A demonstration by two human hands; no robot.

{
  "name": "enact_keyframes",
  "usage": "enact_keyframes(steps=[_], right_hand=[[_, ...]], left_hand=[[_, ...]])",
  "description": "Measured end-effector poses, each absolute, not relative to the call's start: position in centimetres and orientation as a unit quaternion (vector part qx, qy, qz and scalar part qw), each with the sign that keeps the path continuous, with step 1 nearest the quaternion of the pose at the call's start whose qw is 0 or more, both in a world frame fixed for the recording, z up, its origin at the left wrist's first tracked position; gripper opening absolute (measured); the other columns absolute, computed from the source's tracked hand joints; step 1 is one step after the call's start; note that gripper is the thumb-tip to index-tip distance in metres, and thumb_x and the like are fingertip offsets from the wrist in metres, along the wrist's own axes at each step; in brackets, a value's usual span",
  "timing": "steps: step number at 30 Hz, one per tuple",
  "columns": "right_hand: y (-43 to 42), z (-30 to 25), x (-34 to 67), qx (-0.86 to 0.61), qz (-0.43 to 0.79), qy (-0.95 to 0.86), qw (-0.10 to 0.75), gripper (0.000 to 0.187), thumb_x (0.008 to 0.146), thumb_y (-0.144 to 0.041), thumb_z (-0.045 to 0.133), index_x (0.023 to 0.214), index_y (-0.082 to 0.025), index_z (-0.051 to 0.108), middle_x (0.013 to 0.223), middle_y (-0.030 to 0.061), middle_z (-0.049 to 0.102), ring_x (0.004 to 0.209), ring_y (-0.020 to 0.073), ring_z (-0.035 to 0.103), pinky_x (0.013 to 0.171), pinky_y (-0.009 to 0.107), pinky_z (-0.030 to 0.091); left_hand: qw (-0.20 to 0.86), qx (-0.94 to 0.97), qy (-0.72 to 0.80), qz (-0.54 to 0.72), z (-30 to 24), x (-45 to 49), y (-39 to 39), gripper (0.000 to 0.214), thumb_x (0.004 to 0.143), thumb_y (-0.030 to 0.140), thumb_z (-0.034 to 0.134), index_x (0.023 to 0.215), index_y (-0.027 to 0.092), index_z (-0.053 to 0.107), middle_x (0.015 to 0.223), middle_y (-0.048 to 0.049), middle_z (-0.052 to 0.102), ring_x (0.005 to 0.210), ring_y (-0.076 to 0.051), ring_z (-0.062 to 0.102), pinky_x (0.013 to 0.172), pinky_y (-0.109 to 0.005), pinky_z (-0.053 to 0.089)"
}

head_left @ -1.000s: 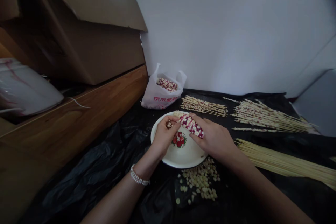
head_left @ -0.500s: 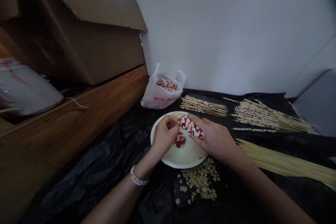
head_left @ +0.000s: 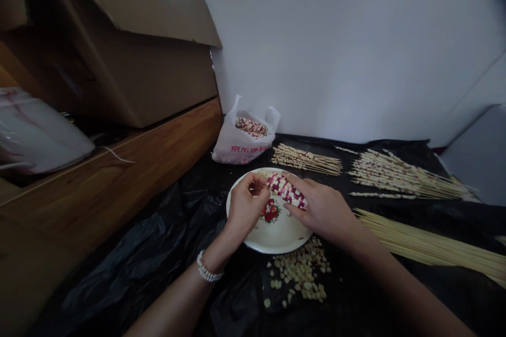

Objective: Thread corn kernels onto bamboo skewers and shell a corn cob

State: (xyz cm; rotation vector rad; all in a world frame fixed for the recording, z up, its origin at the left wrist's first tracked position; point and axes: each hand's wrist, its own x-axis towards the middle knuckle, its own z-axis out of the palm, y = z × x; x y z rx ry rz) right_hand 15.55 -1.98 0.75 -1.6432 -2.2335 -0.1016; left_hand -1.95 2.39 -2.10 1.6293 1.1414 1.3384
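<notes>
A corn cob (head_left: pixel 288 191) with white and dark red kernels is held over a white bowl (head_left: pixel 276 239). My right hand (head_left: pixel 322 208) wraps round its right end, thumb below and fingers on top. At the cob's left end, my left hand (head_left: pixel 247 202) has its fingers curled and its fingertips pinched against the kernels. Whether a loose kernel sits between those fingertips is too small to tell. Red flowers (head_left: pixel 271 211) decorate the bowl's inside, and some pale kernels (head_left: pixel 265 172) lie by its far rim, partly hidden by my hands.
Loose pale kernels (head_left: pixel 302 271) lie on black plastic sheeting (head_left: pixel 150 253) before the bowl. Behind it stands a white bag (head_left: pixel 241 148) of cobs. Kernel-threaded skewers (head_left: pixel 306 159) and bare sticks (head_left: pixel 430 242) lie right. A cardboard box (head_left: pixel 158 73) stands left, beside a wooden board (head_left: pixel 166 142).
My left fingers have shifted slightly at the cob's left end. The cob, my right hand and the bowl stay almost where they were.
</notes>
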Motion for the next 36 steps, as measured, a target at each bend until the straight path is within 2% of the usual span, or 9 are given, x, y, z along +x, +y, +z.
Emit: enact_keyframes(steps=[12, 18, 23, 30, 36], right_hand=[[-2.13, 0.99, 15.61, -0.570, 0.012, -0.799, 0.191, 0.057, 0.083, -0.033, 0.060, 0.137, -0.017, 0.051, 0.111, 0.0152, 0.071, 0.090, 0.0354, 0.069, 0.073, 0.046, 0.053], [-1.99, 0.95, 15.86, -0.555, 0.053, -0.802, 0.214, 0.060, 0.080, -0.032, 0.063, 0.137, -0.018, 0.052, 0.119, 0.0143, 0.069, 0.099, 0.0335, 0.067, 0.082, 0.046, 0.053], [-1.81, 0.96, 16.06, -0.541, 0.079, -0.802, 0.240, 0.057, 0.081, -0.034, 0.061, 0.137, -0.024, 0.052, 0.120, 0.0104, 0.070, 0.101, 0.0302, 0.068, 0.083, 0.043, 0.053], [-1.50, 0.59, 16.15, -0.549, 0.083, -0.790, 0.261, 0.059, 0.081, -0.037, 0.061, 0.136, -0.019, 0.053, 0.123, 0.0141, 0.068, 0.103, 0.0328, 0.067, 0.086, 0.047, 0.052], [-1.83, 1.05, 15.83, -0.555, 0.083, -0.790, 0.247, 0.060, 0.080, -0.034, 0.062, 0.137, -0.018, 0.053, 0.119, 0.0169, 0.069, 0.099, 0.0373, 0.067, 0.081, 0.051, 0.052]], left_hand=[[0.365, 0.629, 0.455, 0.514, -2.20, -2.02, 2.72, 0.007, 0.065, 0.012, 0.056, 0.070, 0.018, 0.058, 0.065, 0.0036, 0.057, 0.058, -0.011, 0.050, 0.058, -0.023, 0.039], [0.346, 0.638, 0.460, 0.512, -2.13, -2.02, 2.53, 0.007, 0.065, 0.012, 0.056, 0.069, 0.018, 0.058, 0.064, 0.0039, 0.057, 0.058, -0.011, 0.050, 0.057, -0.023, 0.040], [0.324, 0.652, 0.458, 0.510, -2.03, -1.98, 2.41, 0.008, 0.066, 0.011, 0.057, 0.069, 0.018, 0.058, 0.066, 0.0037, 0.058, 0.060, -0.011, 0.052, 0.060, -0.023, 0.042], [0.314, 0.658, 0.446, 0.519, -2.05, -1.92, 2.34, 0.003, 0.075, 0.018, 0.059, 0.077, 0.018, 0.060, 0.073, 0.0012, 0.062, 0.066, -0.013, 0.057, 0.066, -0.025, 0.046], [0.284, 0.676, 0.451, 0.508, -2.08, -2.05, 2.28, 0.005, 0.074, 0.015, 0.056, 0.075, 0.019, 0.059, 0.070, 0.0024, 0.061, 0.063, -0.012, 0.056, 0.063, -0.024, 0.045]])
